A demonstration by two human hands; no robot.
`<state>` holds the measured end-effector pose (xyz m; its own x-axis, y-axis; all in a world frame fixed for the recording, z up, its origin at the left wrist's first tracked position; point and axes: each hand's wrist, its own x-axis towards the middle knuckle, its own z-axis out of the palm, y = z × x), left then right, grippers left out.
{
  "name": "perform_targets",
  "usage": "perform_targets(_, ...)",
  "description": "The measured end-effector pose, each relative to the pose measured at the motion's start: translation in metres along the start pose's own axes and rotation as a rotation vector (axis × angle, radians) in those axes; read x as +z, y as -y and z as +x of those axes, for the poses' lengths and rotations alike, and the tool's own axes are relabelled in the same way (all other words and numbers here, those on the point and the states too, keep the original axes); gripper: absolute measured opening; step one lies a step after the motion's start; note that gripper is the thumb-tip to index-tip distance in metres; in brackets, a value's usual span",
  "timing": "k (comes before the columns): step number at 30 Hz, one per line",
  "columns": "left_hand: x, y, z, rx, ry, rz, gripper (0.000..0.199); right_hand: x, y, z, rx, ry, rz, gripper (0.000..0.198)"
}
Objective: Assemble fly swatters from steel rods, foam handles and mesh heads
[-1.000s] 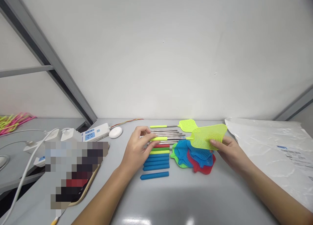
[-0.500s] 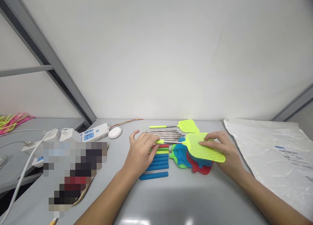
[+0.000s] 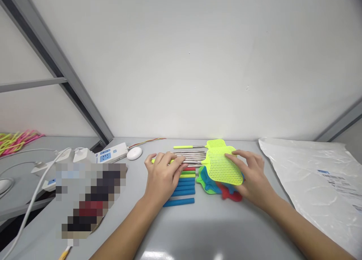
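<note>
- Presently, the left hand (image 3: 162,175) curls closed round the yellow-green handle (image 3: 171,161) of a perforated plastic fly swatter (image 3: 222,165).
- The right hand (image 3: 253,175), fingers part-spread, holds the swatter above a flat blue head (image 3: 208,181) and red one (image 3: 234,196).

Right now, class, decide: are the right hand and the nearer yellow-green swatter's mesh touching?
Touching. The head-camera view shows the right hand with a fingertip laid over the nearer yellow-green swatter's mesh, by its upper right edge.
</note>
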<state>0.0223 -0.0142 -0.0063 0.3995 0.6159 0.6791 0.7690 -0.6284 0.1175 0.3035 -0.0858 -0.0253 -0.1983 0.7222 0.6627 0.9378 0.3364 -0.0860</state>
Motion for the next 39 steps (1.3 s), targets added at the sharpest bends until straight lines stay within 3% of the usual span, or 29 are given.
perform_targets(4,0.002,-0.001,-0.001,-0.029,0.014,-0.005,0.014,-0.004,0.009,0.002,-0.045,-0.066,-0.03,0.062)
perform_targets(11,0.004,-0.03,-0.004,0.045,0.048,-0.044,0.014,0.011,0.04,0.004,-0.1,-0.201,-0.125,0.034)
perform_targets(17,0.007,-0.048,-0.007,0.173,0.104,-0.04,0.017,0.018,0.038,0.008,-0.107,-0.235,-0.172,0.028)
perform_targets(25,0.004,-0.046,-0.005,0.175,0.152,0.01,0.019,0.008,0.034,0.012,-0.109,-0.163,-0.179,0.021)
perform_targets(39,-0.001,-0.017,0.002,0.101,0.16,0.026,0.017,-0.003,0.013,0.017,-0.043,-0.093,-0.181,0.012)
